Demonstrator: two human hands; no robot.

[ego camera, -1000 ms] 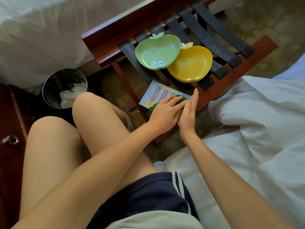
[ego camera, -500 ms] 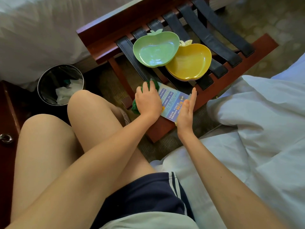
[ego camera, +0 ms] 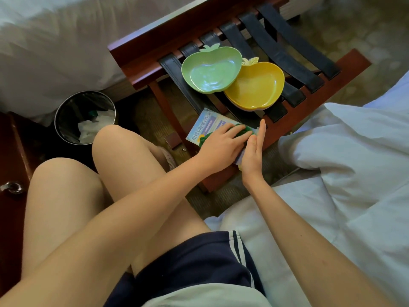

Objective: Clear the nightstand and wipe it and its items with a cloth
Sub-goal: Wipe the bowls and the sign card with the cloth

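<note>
- Dark wooden nightstand [ego camera: 13,151]: well left of the red-brown strapped luggage rack [ego camera: 141,52].
- Blue printed paper leaflet [ego camera: 202,125]: on the rack's near rail.
- Left hand [ego camera: 221,145]: fingers flat, pressing the green fuzzy cloth [ego camera: 247,129] onto the leaflet.
- Right hand [ego camera: 254,151]: straight, bracing the leaflet's edge.
- Step, judged: wiping an item.
- Next: even strokes, with the leaflet pinned against sliding.
</note>
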